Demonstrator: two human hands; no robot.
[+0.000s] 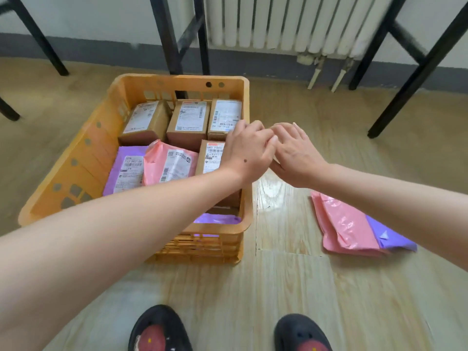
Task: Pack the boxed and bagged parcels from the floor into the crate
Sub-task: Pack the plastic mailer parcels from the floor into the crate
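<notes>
The left hand (pixel 247 152) and right hand (pixel 297 154) touch above the crate (pixel 76 160), loosely curled, holding nothing. Best take the pink bag (pixel 347 229) right of the crate by both edges, flat.

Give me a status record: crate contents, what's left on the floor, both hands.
crate: orange, on the floor
in crate: four boxes showing, packed pink bag, packed purple bag, corner purple bag
on floor: loose pink bag partly over loose purple bag, right of crate
left hand: over crate's right rim, touching right hand, no parcel seen
right hand: against left hand, no parcel seen
</notes>
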